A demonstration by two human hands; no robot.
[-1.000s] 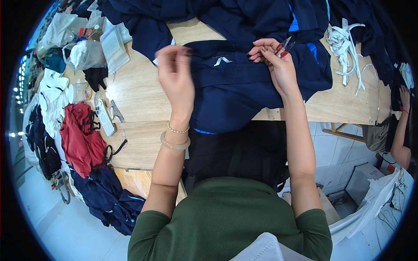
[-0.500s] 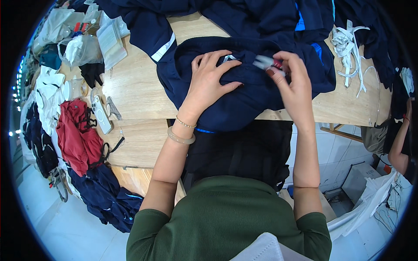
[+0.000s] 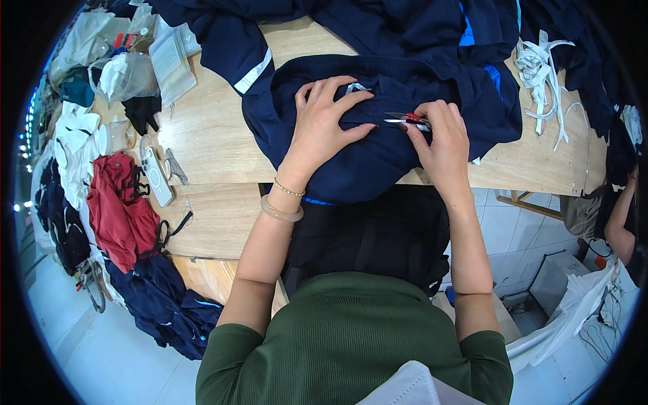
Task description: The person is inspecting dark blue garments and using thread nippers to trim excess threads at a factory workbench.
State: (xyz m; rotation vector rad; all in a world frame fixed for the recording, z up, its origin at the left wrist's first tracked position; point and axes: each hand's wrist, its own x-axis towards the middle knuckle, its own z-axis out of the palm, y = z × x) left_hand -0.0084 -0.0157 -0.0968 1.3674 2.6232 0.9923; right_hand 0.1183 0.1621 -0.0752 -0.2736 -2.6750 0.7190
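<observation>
A navy garment [image 3: 364, 162] lies bunched on the wooden table in front of me, its waistband-like edge curving along the far side. My left hand [image 3: 331, 115] rests on it with fingers spread, holding it down. By the left fingertips a small white label [image 3: 356, 88] shows on the cloth. My right hand [image 3: 442, 138] is closed on a pair of thread snips [image 3: 412, 119] with red on the handle. Their slim metal blades point left, over the garment, toward my left hand. Part of the handle is hidden in my fingers.
More navy garments [image 3: 398, 27] cover the table's far side. White drawstrings [image 3: 538, 71] lie at the right. A phone [image 3: 156, 177], a red bag [image 3: 121, 209] and plastic bags [image 3: 128, 77] are on the left. Another person's arm [image 3: 617, 223] shows at the far right edge.
The snips, blurred before, have turned level and moved down a little, and my right hand has moved slightly left and down with them. My left hand stays in place.
</observation>
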